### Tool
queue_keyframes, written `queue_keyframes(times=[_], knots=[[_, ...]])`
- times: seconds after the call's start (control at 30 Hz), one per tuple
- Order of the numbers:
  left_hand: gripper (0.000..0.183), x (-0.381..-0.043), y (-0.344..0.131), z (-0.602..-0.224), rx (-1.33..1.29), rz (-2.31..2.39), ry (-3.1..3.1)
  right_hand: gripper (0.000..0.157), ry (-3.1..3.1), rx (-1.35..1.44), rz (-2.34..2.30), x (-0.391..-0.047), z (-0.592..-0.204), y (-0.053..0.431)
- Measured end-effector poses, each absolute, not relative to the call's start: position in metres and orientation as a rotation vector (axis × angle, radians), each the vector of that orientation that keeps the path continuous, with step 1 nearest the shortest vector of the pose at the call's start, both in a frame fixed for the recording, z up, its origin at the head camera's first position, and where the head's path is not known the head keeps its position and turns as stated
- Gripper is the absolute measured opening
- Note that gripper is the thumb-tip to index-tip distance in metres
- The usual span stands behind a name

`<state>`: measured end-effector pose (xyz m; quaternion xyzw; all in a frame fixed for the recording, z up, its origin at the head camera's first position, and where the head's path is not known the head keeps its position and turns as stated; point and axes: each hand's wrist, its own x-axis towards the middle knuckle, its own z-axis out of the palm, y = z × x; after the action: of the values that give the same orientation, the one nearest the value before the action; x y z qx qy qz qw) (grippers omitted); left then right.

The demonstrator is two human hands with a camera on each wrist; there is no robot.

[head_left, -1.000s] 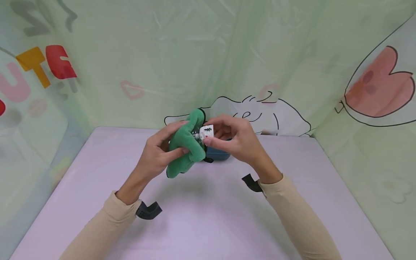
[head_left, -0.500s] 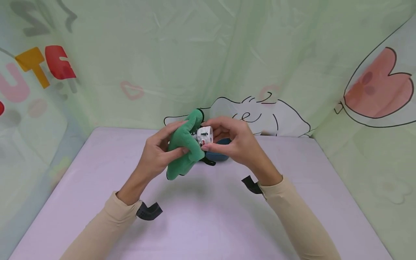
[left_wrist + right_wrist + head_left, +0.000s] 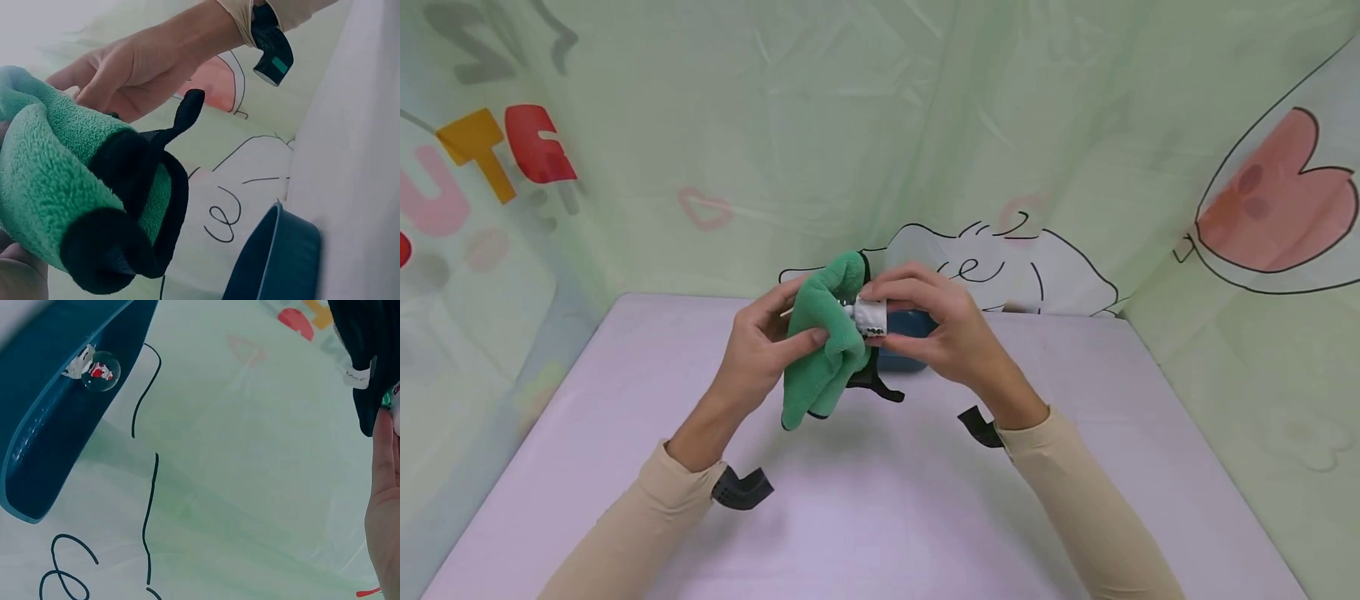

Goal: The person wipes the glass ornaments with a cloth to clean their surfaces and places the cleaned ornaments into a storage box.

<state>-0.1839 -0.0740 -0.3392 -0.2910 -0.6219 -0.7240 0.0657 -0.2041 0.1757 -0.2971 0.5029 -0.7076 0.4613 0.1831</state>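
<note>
In the head view my left hand (image 3: 758,348) grips a green terry cloth (image 3: 816,333) with black edging, its thumb pressing on the front. The cloth is folded about the clear end of a small snow globe (image 3: 871,318), whose white base sticks out to the right. My right hand (image 3: 951,329) pinches that base between thumb and fingers. Most of the glass is hidden by the cloth. In the left wrist view the cloth (image 3: 56,169) fills the left side, a black loop hanging from its edge, with the right hand (image 3: 144,69) behind it.
Behind the hands a blue bin (image 3: 901,354) stands on the pale table (image 3: 865,517). Inside the bin, the right wrist view shows another snow globe (image 3: 100,372) with a red and white figure. A printed green curtain (image 3: 820,142) encloses the table.
The snow globe's white base has turned about its axis in my right fingers. The cloth has shifted in my left hand, its lower corner and black loop hanging lower.
</note>
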Motion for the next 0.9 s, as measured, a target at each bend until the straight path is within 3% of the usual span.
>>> queue_keyframes(times=[0.17, 0.47, 0.9], knots=[[0.057, -0.1848, -0.0744, -0.339, -0.871, -2.229, -1.885, 0.04, -1.958, 1.445, 1.253, -0.2068, -0.2993, 0.1761], [0.059, -0.184, -0.0757, -0.3378, -0.932, -2.2, -1.928, 0.036, -1.933, 1.455, 1.209, -0.2104, -0.3008, 0.1775], [0.061, -0.1841, -0.0751, -0.338, -1.118, -1.976, -1.894, 0.051, -2.044, 1.359, 1.352, -0.2059, -0.2987, 0.1789]])
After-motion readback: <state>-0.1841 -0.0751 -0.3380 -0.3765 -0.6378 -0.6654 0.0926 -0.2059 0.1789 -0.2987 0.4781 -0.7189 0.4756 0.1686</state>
